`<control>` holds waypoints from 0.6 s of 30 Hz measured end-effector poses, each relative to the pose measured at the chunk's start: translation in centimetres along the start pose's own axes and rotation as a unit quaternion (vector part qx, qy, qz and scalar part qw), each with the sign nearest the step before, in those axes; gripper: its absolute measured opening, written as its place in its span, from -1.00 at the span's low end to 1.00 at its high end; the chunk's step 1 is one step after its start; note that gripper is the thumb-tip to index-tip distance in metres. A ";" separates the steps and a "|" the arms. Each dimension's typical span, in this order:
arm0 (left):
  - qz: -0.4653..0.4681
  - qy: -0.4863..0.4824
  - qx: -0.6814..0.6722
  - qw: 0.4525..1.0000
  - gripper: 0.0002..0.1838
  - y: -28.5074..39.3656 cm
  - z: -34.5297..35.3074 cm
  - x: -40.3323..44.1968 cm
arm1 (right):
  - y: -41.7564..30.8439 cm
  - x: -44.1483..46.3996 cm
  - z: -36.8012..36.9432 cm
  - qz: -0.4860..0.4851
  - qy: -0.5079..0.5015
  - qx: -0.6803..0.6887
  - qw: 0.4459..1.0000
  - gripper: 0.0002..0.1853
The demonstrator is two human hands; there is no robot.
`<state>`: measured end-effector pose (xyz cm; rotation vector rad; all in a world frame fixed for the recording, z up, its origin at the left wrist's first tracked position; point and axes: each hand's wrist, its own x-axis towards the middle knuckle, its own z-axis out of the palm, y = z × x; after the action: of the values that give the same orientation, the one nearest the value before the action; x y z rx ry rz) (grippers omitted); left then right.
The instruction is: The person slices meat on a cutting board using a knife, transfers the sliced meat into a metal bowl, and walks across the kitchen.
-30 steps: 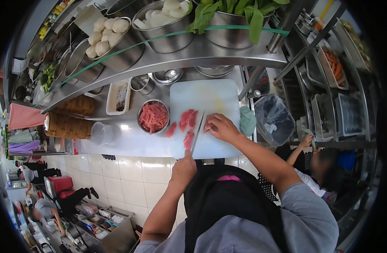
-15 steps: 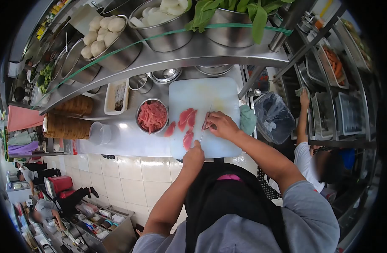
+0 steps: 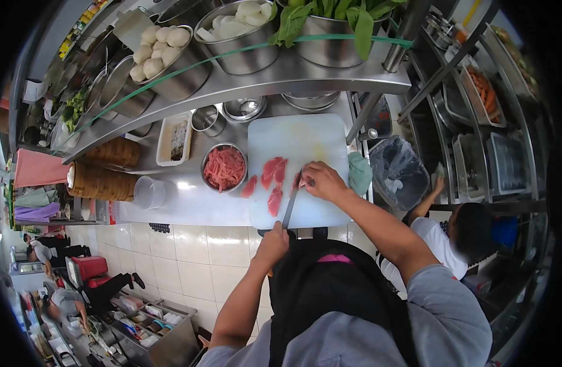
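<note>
My left hand (image 3: 273,244) is closed round the handle of a knife (image 3: 290,208), near the board's front edge. The blade slants up and away across the white cutting board (image 3: 296,134). Its tip end lies beside a small piece of raw meat (image 3: 295,180). My right hand (image 3: 324,182) pinches that piece with bent fingers, which hide part of it. Several slices of red meat (image 3: 273,171) lie on the board left of the blade. Left of the board stands a steel bowl (image 3: 246,165) full of cut meat strips (image 3: 223,169).
A steel shelf (image 3: 250,87) with pots of white vegetables and leafy greens (image 3: 370,27) overhangs the back. Right of the board are a green cloth (image 3: 359,173) and a lined bin (image 3: 400,171). A co-worker (image 3: 440,244) is at the right. Bamboo steamers (image 3: 100,183) stand left.
My left hand has drawn the knife back toward my body and slightly left. My right hand stays at the meat. The co-worker on the right has lowered an arm and moved closer.
</note>
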<state>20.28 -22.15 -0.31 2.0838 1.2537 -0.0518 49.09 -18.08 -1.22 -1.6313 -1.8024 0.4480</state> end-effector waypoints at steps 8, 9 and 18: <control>-0.114 -0.068 -0.254 0.958 -0.67 2.3 -4.4 -0.3 | -2.2 -0.3 -0.9 -0.104 0.055 -0.071 0.991 -0.82; -0.104 -0.068 -0.248 0.961 -0.67 1.9 -4.2 -0.2 | -1.9 -0.3 -0.5 -0.107 0.055 -0.069 0.990 -0.82; -0.125 -0.097 -0.384 0.910 -0.64 -1.5 -4.4 3.5 | 0.1 -1.9 -3.2 0.004 -0.100 -0.140 0.985 -0.81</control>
<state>19.66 -16.50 0.95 1.2075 1.1596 0.1047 51.34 -20.47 0.56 -1.8363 -2.0861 0.3865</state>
